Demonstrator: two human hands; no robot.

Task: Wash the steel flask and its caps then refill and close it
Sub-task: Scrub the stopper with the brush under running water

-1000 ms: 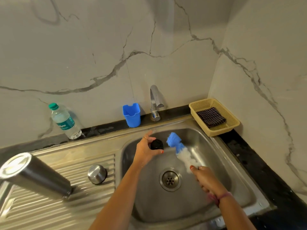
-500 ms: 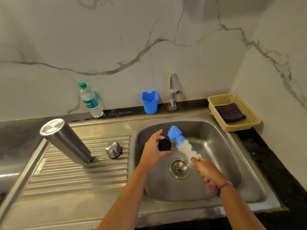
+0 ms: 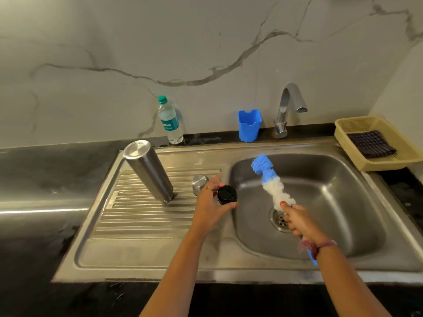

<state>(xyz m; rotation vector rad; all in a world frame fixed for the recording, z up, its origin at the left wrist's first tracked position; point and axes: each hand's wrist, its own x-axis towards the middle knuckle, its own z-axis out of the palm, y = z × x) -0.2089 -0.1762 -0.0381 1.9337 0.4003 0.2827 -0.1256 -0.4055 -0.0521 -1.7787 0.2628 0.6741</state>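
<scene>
Both hands (image 3: 211, 203) (image 3: 299, 219) curled, gripping

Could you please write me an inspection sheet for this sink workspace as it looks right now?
Surface: steel sink with ribbed drainboard set in a dark counter.
Job's things: flask stands upside down on the drainboard; steel cap beside it; black cap held at the basin's left edge; brush over the basin.
Clutter: water bottle, blue cup, yellow basket holding a dark cloth.
Hands: left hand holds the black cap; right hand grips the brush handle.
Cables: nothing seen.
Surroundings: marble wall; tap, no water seen running.
</scene>
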